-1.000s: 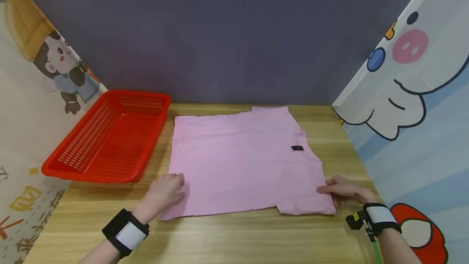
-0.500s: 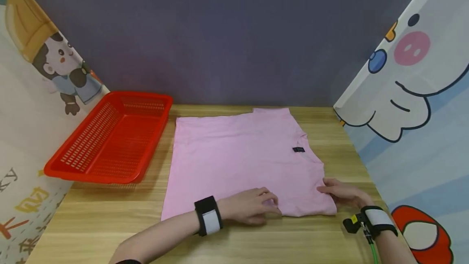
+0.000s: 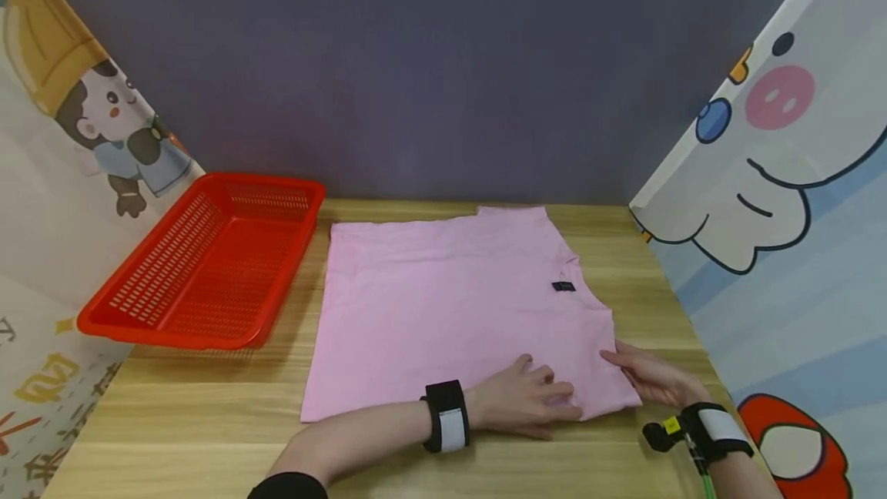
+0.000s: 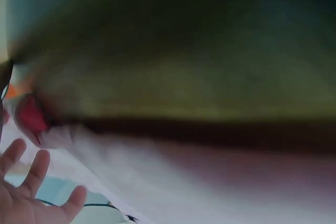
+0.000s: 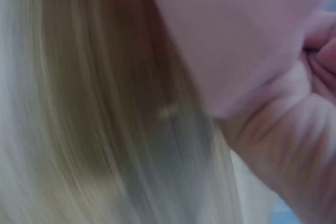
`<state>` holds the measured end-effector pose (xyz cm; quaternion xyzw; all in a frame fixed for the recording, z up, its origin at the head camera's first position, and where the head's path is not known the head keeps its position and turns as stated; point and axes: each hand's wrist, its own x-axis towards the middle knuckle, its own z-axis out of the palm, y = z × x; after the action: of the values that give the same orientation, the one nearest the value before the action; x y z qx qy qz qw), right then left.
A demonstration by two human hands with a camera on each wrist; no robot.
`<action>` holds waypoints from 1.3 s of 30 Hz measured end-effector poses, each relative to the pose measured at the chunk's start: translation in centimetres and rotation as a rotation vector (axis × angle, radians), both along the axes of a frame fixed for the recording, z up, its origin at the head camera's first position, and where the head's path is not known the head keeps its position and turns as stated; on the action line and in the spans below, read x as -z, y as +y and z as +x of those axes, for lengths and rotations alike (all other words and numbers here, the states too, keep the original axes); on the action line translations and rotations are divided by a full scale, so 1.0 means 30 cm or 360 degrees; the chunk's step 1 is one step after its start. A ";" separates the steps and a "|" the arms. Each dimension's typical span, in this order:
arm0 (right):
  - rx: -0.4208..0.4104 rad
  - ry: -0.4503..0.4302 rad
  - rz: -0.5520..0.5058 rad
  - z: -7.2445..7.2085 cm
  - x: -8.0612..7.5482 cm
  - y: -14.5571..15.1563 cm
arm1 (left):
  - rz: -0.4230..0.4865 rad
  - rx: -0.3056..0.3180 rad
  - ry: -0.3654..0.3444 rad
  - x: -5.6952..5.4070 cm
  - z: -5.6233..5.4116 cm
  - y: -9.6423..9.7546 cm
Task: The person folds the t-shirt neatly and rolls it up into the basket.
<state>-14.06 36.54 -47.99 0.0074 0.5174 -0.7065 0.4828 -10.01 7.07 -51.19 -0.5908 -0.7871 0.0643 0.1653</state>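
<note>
A pink T-shirt (image 3: pixel 430 306) lies spread on the wooden table, its neckline and black label (image 3: pixel 563 286) toward the right. My right hand (image 3: pixel 654 376) pinches the edge of the near sleeve at the shirt's right side; in the right wrist view the pink cloth (image 5: pixel 236 30) hangs beside that hand, blurred. Over the shirt's near edge, by the same sleeve, is my left hand (image 3: pixel 527 399), its fingers spread. The left wrist view has those fingers (image 4: pixel 37 174) apart beside the cloth. Whether they touch it I cannot tell.
A red plastic basket (image 3: pixel 259 283) with slotted sides stands at the left of the wooden table (image 3: pixel 208 422). Behind is a dark grey wall (image 3: pixel 443 75). Cartoon-printed panels (image 3: pixel 783 199) flank both sides.
My left hand has moved right along the shirt's near edge, from its left corner to the sleeve. My right hand keeps its pinch, and the sleeve end has shifted slightly.
</note>
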 end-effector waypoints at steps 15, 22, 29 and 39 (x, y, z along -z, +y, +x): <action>-0.0047 0.0173 -0.0165 0.016 0.021 0.031 | 0.0316 -0.0214 -0.1013 -0.039 -0.059 0.029; -0.0015 0.0238 0.0403 0.035 0.024 0.041 | 0.0410 -0.0232 -0.1436 -0.055 -0.089 0.014; -0.0257 0.0446 0.0898 0.032 -0.002 0.070 | 0.0050 -0.0148 -0.0980 -0.055 -0.040 -0.059; 0.0140 0.1765 0.1319 -0.048 0.051 -0.085 | 0.0269 -0.1210 -0.1185 -0.043 -0.121 -0.494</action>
<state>-15.51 34.01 -49.52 -0.1501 0.9141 -0.3691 0.0754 -13.64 -7.74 -49.90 -0.2317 -0.9532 -0.1577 -0.1129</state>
